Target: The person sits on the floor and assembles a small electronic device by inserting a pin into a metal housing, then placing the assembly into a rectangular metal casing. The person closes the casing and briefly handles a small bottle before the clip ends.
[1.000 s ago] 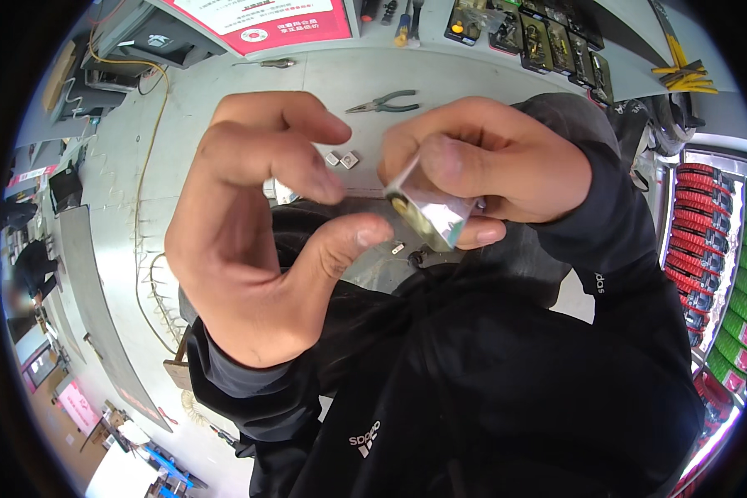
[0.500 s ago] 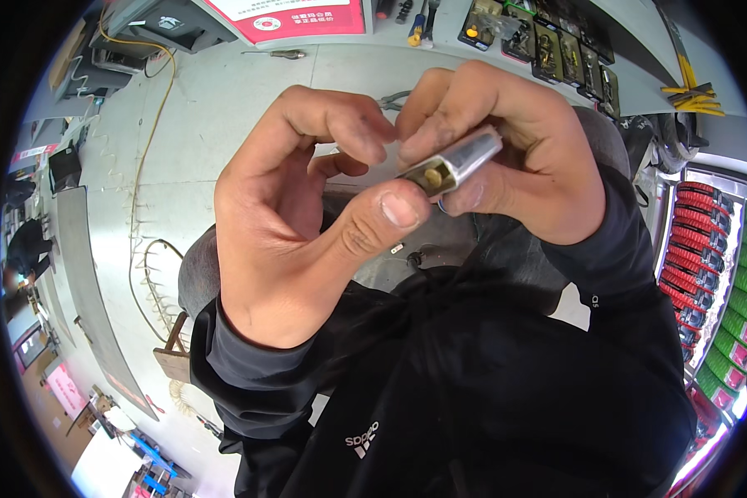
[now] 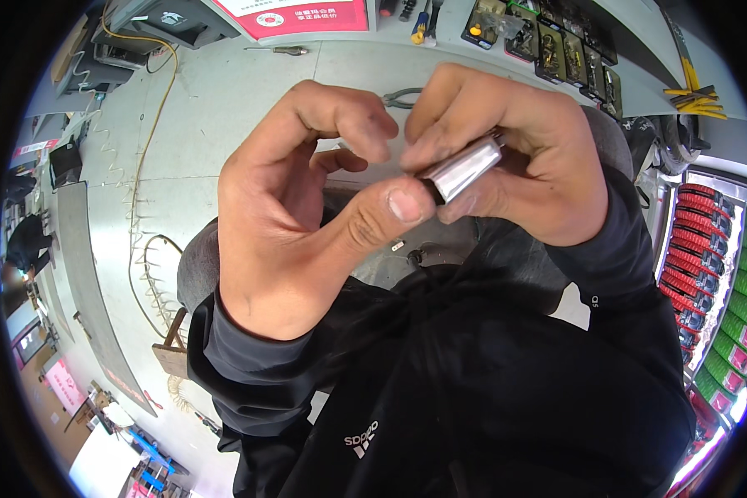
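A small, shiny metal casing (image 3: 465,173), boxy in shape with a dark end, is tilted in front of me at chest height. My right hand (image 3: 531,153) pinches it between thumb and fingers. My left hand (image 3: 290,207) has its thumb tip at the casing's dark end, touching or nearly so. Its other fingers are bent and stand apart from the thumb, with nothing between them. What lies inside the casing cannot be made out. Below the hands, a small white piece (image 3: 397,246) rests on a dark surface near my lap.
Pliers (image 3: 402,99) lie beyond my hands and a screwdriver (image 3: 279,51) farther left. Small bins (image 3: 550,50) of parts stand at the far right. A yellow hose (image 3: 159,100) trails along the left floor. Red coiled goods (image 3: 695,241) hang at right; another person (image 3: 30,245) is far left.
The casing has turned in my right hand: its open end with a brass-coloured part showed before, and now its bright side faces me. Both hands have shifted only slightly.
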Demonstrator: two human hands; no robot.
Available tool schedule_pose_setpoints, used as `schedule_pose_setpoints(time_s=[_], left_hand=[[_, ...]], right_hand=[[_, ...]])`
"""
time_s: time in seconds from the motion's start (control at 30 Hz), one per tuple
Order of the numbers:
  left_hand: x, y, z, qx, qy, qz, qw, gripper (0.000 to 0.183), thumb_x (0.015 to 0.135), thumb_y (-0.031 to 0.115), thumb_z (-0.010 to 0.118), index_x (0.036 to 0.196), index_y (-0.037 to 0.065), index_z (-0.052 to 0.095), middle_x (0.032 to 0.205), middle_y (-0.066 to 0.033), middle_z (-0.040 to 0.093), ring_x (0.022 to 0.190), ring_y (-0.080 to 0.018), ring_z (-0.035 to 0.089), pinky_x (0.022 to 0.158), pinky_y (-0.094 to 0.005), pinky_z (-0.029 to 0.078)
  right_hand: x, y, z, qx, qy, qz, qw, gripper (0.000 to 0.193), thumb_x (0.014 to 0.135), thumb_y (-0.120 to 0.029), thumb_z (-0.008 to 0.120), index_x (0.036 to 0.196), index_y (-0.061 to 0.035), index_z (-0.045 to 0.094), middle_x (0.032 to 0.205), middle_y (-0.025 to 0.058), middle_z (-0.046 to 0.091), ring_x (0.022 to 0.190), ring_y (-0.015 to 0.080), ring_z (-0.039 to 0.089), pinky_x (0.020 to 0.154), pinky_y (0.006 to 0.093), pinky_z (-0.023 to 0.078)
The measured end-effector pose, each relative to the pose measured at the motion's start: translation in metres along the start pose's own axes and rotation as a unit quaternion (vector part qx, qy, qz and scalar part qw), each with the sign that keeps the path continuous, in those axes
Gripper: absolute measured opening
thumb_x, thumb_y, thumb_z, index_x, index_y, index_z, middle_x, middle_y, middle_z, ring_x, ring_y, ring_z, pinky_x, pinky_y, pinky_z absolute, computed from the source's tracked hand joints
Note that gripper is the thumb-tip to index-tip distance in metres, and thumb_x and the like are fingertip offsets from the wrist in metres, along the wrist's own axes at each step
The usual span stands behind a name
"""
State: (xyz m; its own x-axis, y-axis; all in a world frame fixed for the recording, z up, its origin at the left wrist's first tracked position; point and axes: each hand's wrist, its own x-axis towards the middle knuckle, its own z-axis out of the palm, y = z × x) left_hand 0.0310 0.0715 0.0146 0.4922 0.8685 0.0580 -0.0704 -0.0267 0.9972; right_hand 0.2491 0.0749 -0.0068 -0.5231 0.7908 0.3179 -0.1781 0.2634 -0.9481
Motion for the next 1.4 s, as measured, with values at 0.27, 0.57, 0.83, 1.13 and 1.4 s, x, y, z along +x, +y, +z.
schedule_pose_setpoints(time_s=[0.27,0.57,0.83,1.13,1.4], left_hand=[[0.001,-0.001,-0.010,0.129,-0.058,0.053,0.989,0.047,0.071,0.022,0.090,0.091,0.010,0.049,0.111,-0.0108,0.051,0.102,-0.0185,0.049,0.093,-0.0319,0.037],[-0.001,0.011,0.006,0.260,-0.104,0.091,0.956,0.032,0.063,0.010,0.090,0.080,0.003,0.064,0.089,-0.0101,0.060,0.085,-0.0202,0.057,0.074,-0.0303,0.045],[-0.006,0.006,0.015,0.196,-0.111,0.050,0.973,0.019,0.073,0.001,0.082,0.091,-0.001,0.076,0.083,-0.0110,0.068,0.073,-0.0178,0.066,0.064,-0.0271,0.051],[-0.009,0.014,0.017,0.089,-0.145,-0.042,0.984,0.014,0.081,-0.001,0.075,0.094,-0.004,0.071,0.076,-0.0130,0.069,0.064,-0.0169,0.067,0.059,-0.0249,0.053],[-0.009,0.012,0.016,0.009,-0.101,-0.008,0.995,0.017,0.088,0.004,0.073,0.095,-0.009,0.065,0.076,-0.0182,0.070,0.063,-0.0198,0.069,0.058,-0.0258,0.053]], right_hand=[[-0.005,-0.016,-0.007,0.109,-0.102,0.221,0.964,0.031,0.083,-0.021,0.082,0.093,0.0045,0.067,0.078,0.0065,0.062,0.070,0.0120,0.062,0.063,0.0242,0.047],[-0.004,-0.018,-0.015,0.215,-0.208,0.387,0.872,0.031,0.092,-0.025,0.070,0.089,0.0064,0.068,0.074,0.0084,0.066,0.056,0.0127,0.064,0.048,0.0230,0.049],[0.000,-0.018,-0.017,0.275,-0.207,0.410,0.845,0.056,0.087,-0.015,0.076,0.121,0.0143,0.042,0.077,0.0167,0.066,0.054,0.0159,0.065,0.047,0.0223,0.051],[-0.007,-0.017,-0.017,0.303,-0.188,0.371,0.858,0.073,0.085,-0.011,0.078,0.126,0.0090,0.022,0.081,0.0203,0.067,0.053,0.0154,0.062,0.046,0.0220,0.048],[0.001,-0.025,-0.021,0.321,-0.191,0.368,0.851,0.057,0.082,-0.013,0.079,0.112,0.0015,0.033,0.088,0.0201,0.066,0.059,0.0132,0.062,0.048,0.0200,0.044]])
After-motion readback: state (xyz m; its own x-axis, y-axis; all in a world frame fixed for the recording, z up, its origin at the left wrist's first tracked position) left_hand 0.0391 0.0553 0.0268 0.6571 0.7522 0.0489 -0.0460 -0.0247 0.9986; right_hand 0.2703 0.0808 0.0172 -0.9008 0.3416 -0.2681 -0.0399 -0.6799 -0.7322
